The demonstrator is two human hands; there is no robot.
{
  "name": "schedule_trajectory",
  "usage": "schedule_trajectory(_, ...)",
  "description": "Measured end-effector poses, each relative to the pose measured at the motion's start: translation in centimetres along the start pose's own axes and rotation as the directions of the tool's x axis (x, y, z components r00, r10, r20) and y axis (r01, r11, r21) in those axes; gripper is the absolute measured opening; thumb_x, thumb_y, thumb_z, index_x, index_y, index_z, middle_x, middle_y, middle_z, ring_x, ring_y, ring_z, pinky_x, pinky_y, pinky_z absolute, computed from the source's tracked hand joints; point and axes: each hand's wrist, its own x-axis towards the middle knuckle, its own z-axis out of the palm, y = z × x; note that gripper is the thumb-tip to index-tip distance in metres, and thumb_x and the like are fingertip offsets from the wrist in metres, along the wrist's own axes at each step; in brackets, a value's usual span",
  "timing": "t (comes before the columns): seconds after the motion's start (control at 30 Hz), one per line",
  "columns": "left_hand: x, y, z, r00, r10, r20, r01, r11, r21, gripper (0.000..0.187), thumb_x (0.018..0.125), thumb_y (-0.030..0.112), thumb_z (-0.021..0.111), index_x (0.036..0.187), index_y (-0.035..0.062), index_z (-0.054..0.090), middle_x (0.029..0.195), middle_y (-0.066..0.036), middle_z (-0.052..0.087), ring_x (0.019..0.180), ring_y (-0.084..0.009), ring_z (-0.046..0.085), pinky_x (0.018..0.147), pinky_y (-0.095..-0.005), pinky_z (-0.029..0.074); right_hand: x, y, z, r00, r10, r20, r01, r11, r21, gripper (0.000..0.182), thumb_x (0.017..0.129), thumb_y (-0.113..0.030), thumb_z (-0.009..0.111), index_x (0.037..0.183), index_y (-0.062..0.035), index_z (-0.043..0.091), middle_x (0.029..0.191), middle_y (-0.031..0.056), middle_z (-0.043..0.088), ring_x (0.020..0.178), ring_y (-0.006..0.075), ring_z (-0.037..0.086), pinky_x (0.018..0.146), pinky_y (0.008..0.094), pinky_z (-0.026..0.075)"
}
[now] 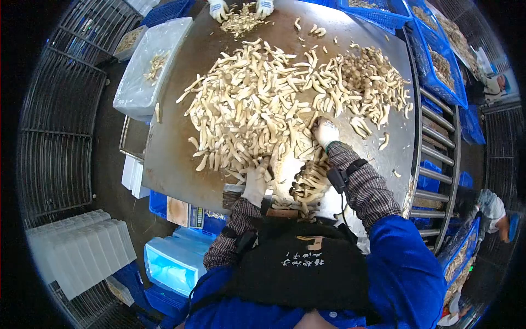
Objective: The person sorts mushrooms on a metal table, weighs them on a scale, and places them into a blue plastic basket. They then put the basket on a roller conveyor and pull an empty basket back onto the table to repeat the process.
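A large heap of long pale mushrooms (246, 104) covers the middle of the metal table (175, 175). My left hand (255, 183), in a white glove, is at the heap's near edge with its fingers curled around mushrooms. My right hand (326, 131), also gloved, reaches to the heap's right side. Its fingers are bent in among the mushrooms there, and the fingertips are partly hidden. Between my hands and my apron lies a bunch of brown-capped mushrooms (309, 181). Beside my left wrist is a narrow dark object (267, 202) whose kind I cannot make out.
Across the table, another person's gloved hands (241, 11) flank a small pile. A plastic-lined white bin (159, 60) stands left, blue baskets (438, 71) and a roller rack (438, 148) right. A scale (196, 216) and a light-blue tub (175, 266) sit lower left.
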Motion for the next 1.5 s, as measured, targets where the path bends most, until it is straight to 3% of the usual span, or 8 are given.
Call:
schedule_trajectory(0.17, 1.3, 2.3, 4.4, 0.983, -0.183, 0.005, 0.166, 0.877, -0.45, 0.027, 0.101, 0.021, 0.046, 0.117, 0.0004, 0.055, 0.099, -0.013, 0.059, 0.095, -0.0164, 0.061, 0.076, -0.0277, 0.052, -6.2, -5.9, -7.7, 0.988, -0.04, 0.148, -0.093, 0.613, 0.785, 0.016, 0.092, -0.017, 0.058, 0.094, -0.0018, 0.064, 0.09, 0.012, 0.07, 0.083, 0.0197, 0.066, 0.084, 0.0366, 0.052)
schedule_trajectory(0.23, 3.2, 3.2, 5.1, 0.87, -0.258, 0.42, 0.481, 0.258, -0.838, 0.032, 0.1, 0.033, 0.049, 0.111, 0.0048, 0.059, 0.095, -0.009, 0.059, 0.087, -0.0128, 0.06, 0.067, -0.0242, 0.05, -8.5, -8.0, -7.9, 0.97, -0.136, 0.2, -0.055, 0.681, 0.73, 0.027, 0.09, -0.024, 0.064, 0.102, 0.0008, 0.066, 0.092, 0.0135, 0.07, 0.085, 0.0187, 0.066, 0.085, 0.0337, 0.051)
schedule_trajectory(0.27, 3.6, 4.2, 5.8, 0.717, -0.104, 0.689, 0.498, -0.615, -0.611, 0.033, 0.1, 0.036, 0.05, 0.11, 0.0063, 0.06, 0.092, -0.007, 0.06, 0.082, -0.0124, 0.059, 0.063, -0.024, 0.049, -7.7, -7.3, -5.6, 0.977, -0.14, 0.159, -0.003, 0.74, 0.673, 0.032, 0.09, -0.026, 0.065, 0.106, 0.001, 0.066, 0.094, 0.0142, 0.07, 0.085, 0.0201, 0.066, 0.085, 0.0344, 0.051)
schedule_trajectory(0.4, 3.8, 3.7, 5.9, 0.912, -0.18, 0.369, 0.409, 0.458, -0.789, 0.028, 0.093, 0.036, 0.061, 0.105, 0.011, 0.064, 0.082, 0.001, 0.065, 0.066, -0.0133, 0.062, 0.053, -0.0258, 0.05, -3.0, -6.8, -5.3, 0.985, -0.136, -0.105, 0.161, 0.941, 0.297, 0.049, 0.084, -0.041, 0.066, 0.108, 0.0015, 0.064, 0.1, 0.0223, 0.068, 0.096, 0.0348, 0.064, 0.084, 0.0423, 0.05)
schedule_trajectory(0.93, 0.7, 6.1, 5.5, 0.955, 0.19, 0.228, -0.002, 0.772, -0.636, 0.062, 0.091, 0.037, 0.061, 0.133, -0.0008, 0.035, 0.111, -0.017, 0.057, 0.104, -0.0225, 0.055, 0.08, -0.0388, 0.055, -15.4, -9.0, -10.0, 0.838, -0.516, -0.177, 0.539, 0.735, 0.411, 0.042, 0.088, -0.015, 0.066, 0.126, -0.0006, 0.056, 0.119, 0.0162, 0.06, 0.09, 0.0255, 0.066, 0.079, 0.0338, 0.056)
schedule_trajectory(1.2, -14.8, -0.6, -17.2, 0.614, -0.218, -0.759, 0.071, 0.973, -0.222, 0.036, 0.089, 0.037, 0.063, 0.085, 0.002, 0.053, 0.066, -0.008, 0.055, 0.056, -0.018, 0.055, 0.049, -0.03, 0.046, -21.9, 0.1, -3.0, 0.911, -0.389, 0.137, 0.409, 0.893, -0.186, 0.095, 0.081, -0.045, 0.072, 0.144, 0.0071, 0.024, 0.137, 0.03, 0.044, 0.126, 0.0393, 0.047, 0.107, 0.0509, 0.037)
schedule_trajectory(1.33, -18.3, -15.5, -32.4, 0.688, -0.477, -0.547, 0.377, 0.879, -0.292, 0.052, 0.084, 0.053, 0.065, 0.086, 0.0018, 0.065, 0.073, -0.013, 0.066, 0.062, -0.0229, 0.064, 0.056, -0.0345, 0.049, -17.7, -1.2, -2.5, 0.984, -0.053, 0.169, 0.039, 0.996, 0.085, 0.06, 0.083, -0.026, 0.071, 0.13, 0.0016, 0.045, 0.113, 0.0201, 0.063, 0.094, 0.0301, 0.066, 0.078, 0.0404, 0.057)
schedule_trajectory(1.5, -12.0, -2.4, -20.7, 0.559, 0.298, -0.774, -0.011, 0.936, 0.353, 0.044, 0.084, 0.015, 0.071, 0.12, -0.0049, 0.056, 0.105, -0.017, 0.065, 0.094, -0.0237, 0.063, 0.086, -0.0332, 0.049, -15.3, -1.3, -4.8, 0.993, 0.038, 0.109, -0.115, 0.253, 0.961, 0.045, 0.085, -0.011, 0.069, 0.123, 0.0028, 0.051, 0.106, 0.0163, 0.066, 0.09, 0.0209, 0.065, 0.078, 0.0309, 0.055)
